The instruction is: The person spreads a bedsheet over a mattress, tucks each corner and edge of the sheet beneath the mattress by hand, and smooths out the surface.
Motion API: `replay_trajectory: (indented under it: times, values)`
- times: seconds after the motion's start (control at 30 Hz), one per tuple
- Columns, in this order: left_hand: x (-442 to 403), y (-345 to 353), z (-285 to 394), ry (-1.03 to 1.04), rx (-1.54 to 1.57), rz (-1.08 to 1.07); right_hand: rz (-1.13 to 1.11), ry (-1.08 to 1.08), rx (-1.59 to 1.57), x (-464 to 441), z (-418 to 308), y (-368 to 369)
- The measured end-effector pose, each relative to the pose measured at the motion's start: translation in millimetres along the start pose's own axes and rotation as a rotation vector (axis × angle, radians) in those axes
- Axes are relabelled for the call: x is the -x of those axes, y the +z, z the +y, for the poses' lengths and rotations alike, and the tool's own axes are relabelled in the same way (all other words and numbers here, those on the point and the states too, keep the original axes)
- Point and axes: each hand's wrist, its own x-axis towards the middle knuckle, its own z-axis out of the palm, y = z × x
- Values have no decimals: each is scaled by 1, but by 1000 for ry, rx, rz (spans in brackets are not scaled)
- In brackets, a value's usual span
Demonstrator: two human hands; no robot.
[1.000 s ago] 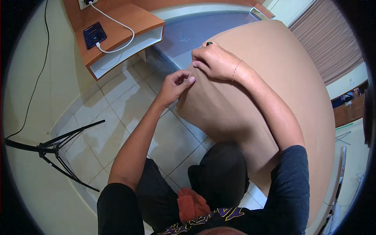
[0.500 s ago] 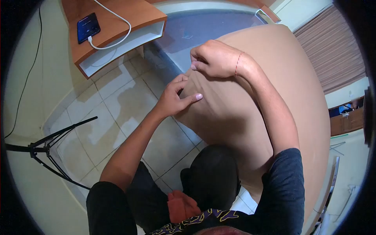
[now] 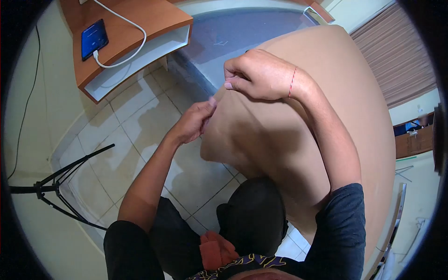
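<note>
A tan bed sheet (image 3: 280, 135) spreads over the right part of the mattress (image 3: 233, 35), whose blue-grey surface is bare at the far left end. My right hand (image 3: 259, 76) is closed on the sheet near its corner, with the fingers curled under and the thumb pressed against the cloth. Lower and to the left, my left hand (image 3: 193, 122) pinches the sheet's hanging edge between thumb and fingers. Between and below the hands the cloth drapes down toward my knees in soft folds.
A phone (image 3: 94, 39) on a white charging cable (image 3: 144, 35) lies on the wooden shelf (image 3: 163, 16) at upper left. A black tripod (image 3: 46, 187) stands on the tiled floor (image 3: 140, 154). A red cloth (image 3: 217, 250) rests at my lap. Brown curtains (image 3: 392, 51) hang at right.
My left hand has moved left and slightly down, from lying over the sheet with its thumb out to pinching its edge. The right hand keeps its grip in nearly the same place.
</note>
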Motion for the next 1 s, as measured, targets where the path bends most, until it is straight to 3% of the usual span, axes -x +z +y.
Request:
replay_trajectory:
  times: [0.13, 0.2, 0.23, 0.3, 0.33, 0.4, 0.53, 0.63, 0.7, 0.83, 0.9, 0.93, 1.0]
  values:
    - [5, -11, -12, -24, -39, -126, 14, -12, 2, -1, 0, 1]
    - [5, -10, -14, 254, -84, -295, -5, -1, 19, -2, -2, -2]
    - [4, -7, -12, 252, -86, -298, -22, 10, 32, -2, -2, -2]
    - [3, 0, -7, 401, -593, 17, -3, -3, 50, -2, 0, 0]
    - [0, 1, -6, 398, -594, 18, 11, -19, 70, -2, 0, 1]
    - [-4, 2, -6, 783, -887, 275, 7, -15, 82, -4, 1, 2]
    - [5, 17, 4, 770, -1025, 265, 11, -24, 90, -4, 1, 2]
    - [7, 31, -1, 666, -844, 219, -65, 67, 78, -4, -8, -4]
    - [6, 34, -6, 493, -732, 280, -47, 43, 90, -4, -6, -1]
    - [-6, 12, -30, 490, -833, 220, -8, 8, 84, -4, -1, 3]
    - [-7, 10, -34, 320, -505, 202, -13, 8, 88, -4, -3, 1]
    - [-7, 10, -32, 318, -506, 205, -20, 12, 91, -4, -4, 1]
    - [-9, 9, -26, 103, 209, 164, -9, 10, 69, -4, -1, 4]
